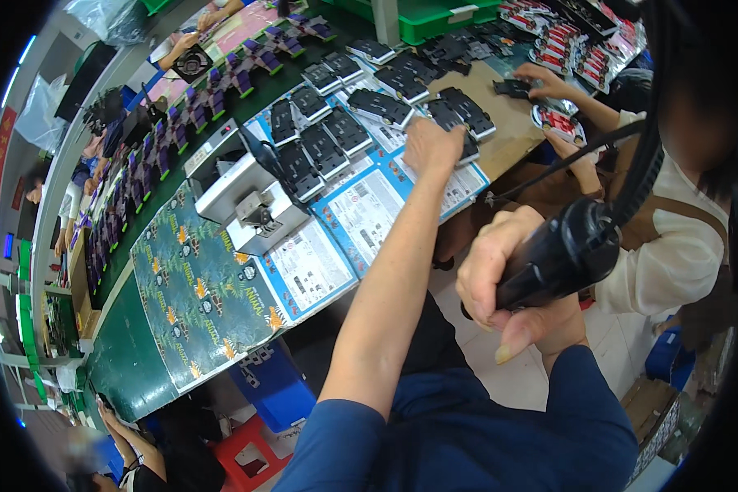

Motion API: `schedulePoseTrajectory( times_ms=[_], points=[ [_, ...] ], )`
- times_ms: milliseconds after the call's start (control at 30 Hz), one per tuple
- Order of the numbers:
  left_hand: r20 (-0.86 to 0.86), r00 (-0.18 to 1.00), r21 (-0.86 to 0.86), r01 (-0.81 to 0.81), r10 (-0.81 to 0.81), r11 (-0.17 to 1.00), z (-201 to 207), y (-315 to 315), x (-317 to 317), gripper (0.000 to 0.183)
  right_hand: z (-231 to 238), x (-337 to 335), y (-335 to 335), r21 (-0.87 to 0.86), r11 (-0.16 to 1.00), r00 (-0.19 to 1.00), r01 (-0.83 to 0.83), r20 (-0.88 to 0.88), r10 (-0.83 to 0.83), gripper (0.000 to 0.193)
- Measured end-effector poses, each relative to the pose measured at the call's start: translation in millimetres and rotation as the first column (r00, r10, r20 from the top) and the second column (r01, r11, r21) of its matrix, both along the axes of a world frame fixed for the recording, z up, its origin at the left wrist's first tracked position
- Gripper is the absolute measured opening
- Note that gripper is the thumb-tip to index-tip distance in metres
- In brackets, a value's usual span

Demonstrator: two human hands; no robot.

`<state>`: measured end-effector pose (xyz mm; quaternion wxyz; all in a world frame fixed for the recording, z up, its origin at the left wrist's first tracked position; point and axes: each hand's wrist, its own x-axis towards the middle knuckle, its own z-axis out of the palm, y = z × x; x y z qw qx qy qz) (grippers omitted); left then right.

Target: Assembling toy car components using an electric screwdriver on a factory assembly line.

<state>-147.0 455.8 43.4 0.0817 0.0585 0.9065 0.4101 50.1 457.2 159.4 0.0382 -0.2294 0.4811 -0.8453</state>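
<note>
My right hand (500, 275) is wrapped around a black power screwdriver (562, 254), which hangs from a thick black cable and is held in front of my body at the right. My left arm reaches across the table. Among black toy car chassis with white edges, my left hand (435, 148) has its fingers bent down at one dark chassis (469, 149); the hand partly covers it. Another chassis (380, 107) lies tilted beside those fingers. More chassis (336, 131) stand in rows to the left, on printed blue-and-white cardboard sheets (361, 209).
A white and metal device (254, 209) stands on the table left of the chassis. Purple-and-black toy parts (217, 94) line the green conveyor behind. At the right, a co-worker's hands (549, 86) handle a black part and a red-and-white toy car (559, 123). A green crate (439, 20) sits at the back.
</note>
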Motion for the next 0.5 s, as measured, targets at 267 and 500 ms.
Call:
schedulePoseTrajectory(
  times_ms=[267, 500],
  points=[
    [0.315, 0.931, 0.783, -0.146, -0.184, 0.605, 1.5, -80.1, 42.4, 0.052, -6.9, -23.6, 3.5, -0.042, 0.954, 0.931, -0.298, -0.231, 0.281, 0.036],
    [0.347, 0.934, 0.876, -0.289, -0.089, 0.385, 14.9, -328.4, 125.0, 0.035, -13.0, -64.2, -63.3, -0.086, 0.982, 0.958, -0.170, -0.247, 0.144, 0.026]
  ],
)
